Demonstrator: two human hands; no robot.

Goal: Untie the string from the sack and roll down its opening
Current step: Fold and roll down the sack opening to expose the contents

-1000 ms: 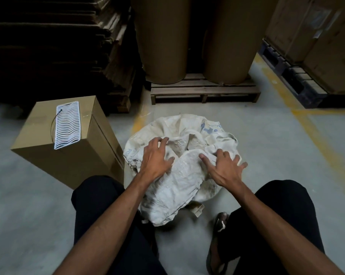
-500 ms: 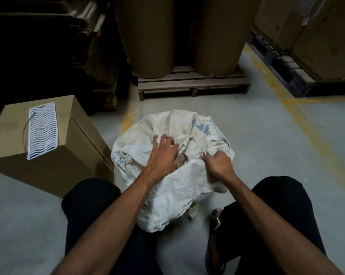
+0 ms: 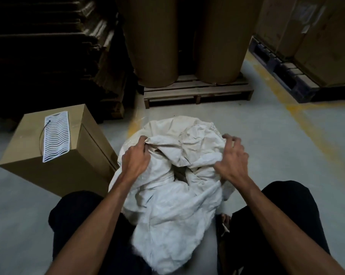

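Between the person's knees, on the grey concrete floor [image 3: 286, 155], stood the white woven sack [image 3: 173, 195], its crumpled mouth pulled apart around a dark gap near the middle; no string could be made out on it. At the left edge of that mouth the left hand [image 3: 135, 160] was closed tight on a bunched fold of the cloth. On the opposite edge the right hand [image 3: 232, 159] rested on the fabric with its fingers [image 3: 230, 138] loosely curled and partly blurred, so whether it held the cloth could not be told. Just left of the sack, near it, sat a brown cardboard box [image 3: 68, 171] with a white wavy-lined panel [image 3: 55, 141] lying on its top. Farther back, two large brown paper rolls [image 3: 155, 40] stood upright on a wooden pallet [image 3: 197, 92], and a yellow line [image 3: 306, 126] ran across the floor to the right.
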